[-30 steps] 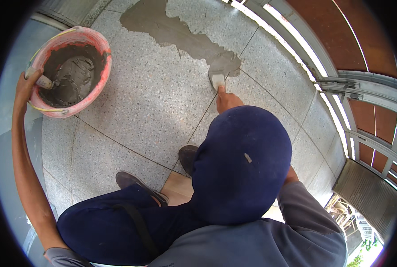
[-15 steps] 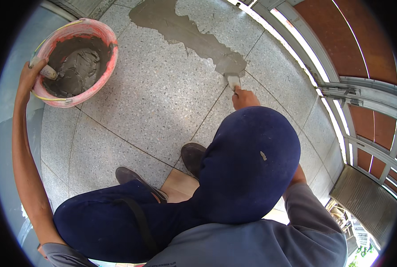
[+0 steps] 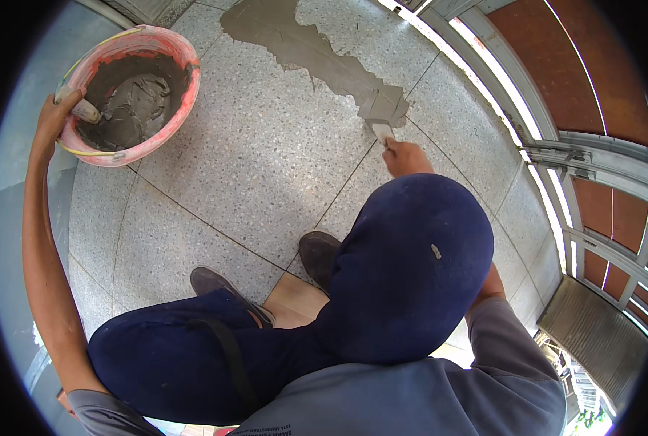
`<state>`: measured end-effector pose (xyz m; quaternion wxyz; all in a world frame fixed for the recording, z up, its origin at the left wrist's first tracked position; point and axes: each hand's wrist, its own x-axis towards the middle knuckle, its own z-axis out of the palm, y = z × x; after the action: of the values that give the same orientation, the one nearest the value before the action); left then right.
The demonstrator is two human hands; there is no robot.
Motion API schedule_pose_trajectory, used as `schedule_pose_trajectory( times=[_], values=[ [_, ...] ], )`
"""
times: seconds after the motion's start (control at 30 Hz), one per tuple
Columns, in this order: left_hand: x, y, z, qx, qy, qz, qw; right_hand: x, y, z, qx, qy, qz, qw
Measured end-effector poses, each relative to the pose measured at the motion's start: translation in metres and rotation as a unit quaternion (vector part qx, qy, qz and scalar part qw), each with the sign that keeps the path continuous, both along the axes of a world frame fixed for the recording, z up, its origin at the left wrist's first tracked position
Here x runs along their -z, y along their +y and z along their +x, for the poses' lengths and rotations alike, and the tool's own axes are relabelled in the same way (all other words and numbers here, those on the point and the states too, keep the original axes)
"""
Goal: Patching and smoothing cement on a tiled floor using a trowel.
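My left hand (image 3: pixel 50 118) is at the left side of a reddish-pink bucket (image 3: pixel 187 109), fingers closed at its rim around a whitish, mortar-smeared handle (image 3: pixel 86 110). Whether that handle belongs to a tool or to the bucket, I cannot tell. Wet grey mortar (image 3: pixel 136 109) coats the inside of the bucket. My right hand (image 3: pixel 405 157), partly hidden by my knee, grips a putty knife (image 3: pixel 383 132) with a pale, flat blade. The blade touches the floor at the near end of a long, ragged strip of grey mortar (image 3: pixel 309 54) spread over speckled tiles.
Speckled grey floor tiles (image 3: pixel 229 145) with dark joints lie around my shoes (image 3: pixel 319 254). A brown tile (image 3: pixel 292 301) lies between my feet. Along the right runs a metal-framed door or partition with red-brown panels (image 3: pixel 578 65). A blue-grey wall (image 3: pixel 18 189) stands on the left.
The near end of the mortar strip now shows a squarish smoothed mark and a slightly different edge. The putty knife's blade has tilted a little. The view has shifted slightly.
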<state>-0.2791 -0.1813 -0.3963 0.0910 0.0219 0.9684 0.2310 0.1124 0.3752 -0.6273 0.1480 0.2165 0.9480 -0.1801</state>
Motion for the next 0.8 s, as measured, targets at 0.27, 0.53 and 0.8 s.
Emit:
schedule_pose_trajectory(
  times=[0.27, 0.53, 0.8],
  values=[
    [-0.002, 0.028, 0.008, 0.024, -0.015, -0.004, 1.0, 0.038, 0.003, -0.039, 0.04, 0.076, 0.034, 0.996],
    [-0.001, 0.008, 0.007, 0.018, 0.008, -0.008, 1.0, -0.011, 0.023, -0.014, -0.061, 0.077, -0.064, 0.993],
    [0.003, 0.011, -0.001, 0.043, -0.039, 0.017, 0.998, 0.026, 0.042, -0.005, -0.05, 0.01, 0.041, 0.998]
  ],
)
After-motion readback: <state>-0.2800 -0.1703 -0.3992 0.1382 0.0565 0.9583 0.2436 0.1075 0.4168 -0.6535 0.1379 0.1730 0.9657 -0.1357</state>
